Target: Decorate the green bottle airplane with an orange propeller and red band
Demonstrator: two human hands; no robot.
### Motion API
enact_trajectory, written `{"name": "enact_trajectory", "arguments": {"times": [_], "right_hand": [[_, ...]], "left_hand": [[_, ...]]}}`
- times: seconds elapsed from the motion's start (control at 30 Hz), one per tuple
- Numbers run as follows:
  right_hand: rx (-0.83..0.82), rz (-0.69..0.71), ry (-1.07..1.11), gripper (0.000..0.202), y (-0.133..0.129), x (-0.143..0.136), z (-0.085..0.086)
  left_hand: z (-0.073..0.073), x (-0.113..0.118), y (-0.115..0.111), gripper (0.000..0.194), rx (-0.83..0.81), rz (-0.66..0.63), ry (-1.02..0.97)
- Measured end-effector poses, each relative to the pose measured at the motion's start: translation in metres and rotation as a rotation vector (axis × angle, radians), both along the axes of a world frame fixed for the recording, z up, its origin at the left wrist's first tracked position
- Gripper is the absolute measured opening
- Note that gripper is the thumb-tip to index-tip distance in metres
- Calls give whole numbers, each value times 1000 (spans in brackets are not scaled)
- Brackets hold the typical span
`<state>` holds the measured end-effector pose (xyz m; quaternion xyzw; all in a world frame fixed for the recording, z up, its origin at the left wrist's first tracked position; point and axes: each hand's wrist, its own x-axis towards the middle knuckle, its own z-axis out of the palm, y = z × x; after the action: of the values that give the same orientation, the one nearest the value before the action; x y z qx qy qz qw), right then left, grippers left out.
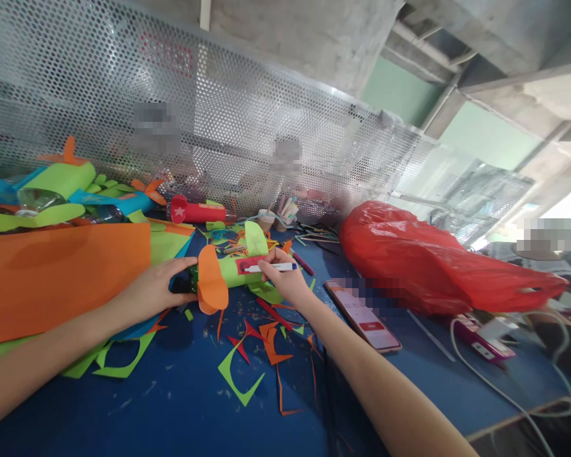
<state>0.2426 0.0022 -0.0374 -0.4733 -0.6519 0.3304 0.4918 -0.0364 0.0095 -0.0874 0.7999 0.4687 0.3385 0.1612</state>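
Note:
My left hand (171, 282) is closed round the dark green neck end of a plastic bottle (193, 279) lying on its side. Lime-green paper (228, 270) wraps the bottle's body, and an orange paper piece with rounded ends (211, 280) sits across it near the neck. A lime-green paper fin (255, 238) stands up from its far end. Between the fingers of my right hand (280, 270) is a white marker with a dark blue end (286, 267). Its tip meets a red paper patch (247, 265) on the bottle's side.
Orange sheets (66, 279) are piled at the left, with finished paper-covered bottles (197, 211) behind. Paper scraps (240, 374) litter the blue table (181, 406). A smartphone (364, 317) and a red plastic bag (409, 254) lie to the right. Behind stands a perforated metal screen (247, 108).

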Motion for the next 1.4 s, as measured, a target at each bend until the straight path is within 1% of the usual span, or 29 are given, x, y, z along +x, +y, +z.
{"name": "enact_trajectory", "arguments": {"times": [0.1,0.4,0.5,0.6,0.87,1.17,1.4], "right_hand": [[3,-3,0,21,0,0,0],[-2,-16,-7,20,-2,0,2],[11,-35,-16,20,-2,0,3],[12,-19,-16,21,-2,0,3],[4,-9,4,20,-2,0,4],[13,-31,-2,21,-3,1,4],[10,-35,-15,20,-1,1,4]], "left_hand": [[1,0,0,68,9,13,41],[2,1,-1,64,29,15,36],[3,1,-2,65,16,18,43],[3,1,-2,66,15,18,56],[2,1,-1,64,5,14,52],[4,1,-1,65,-3,13,42],[2,1,-1,65,7,17,28]]}}
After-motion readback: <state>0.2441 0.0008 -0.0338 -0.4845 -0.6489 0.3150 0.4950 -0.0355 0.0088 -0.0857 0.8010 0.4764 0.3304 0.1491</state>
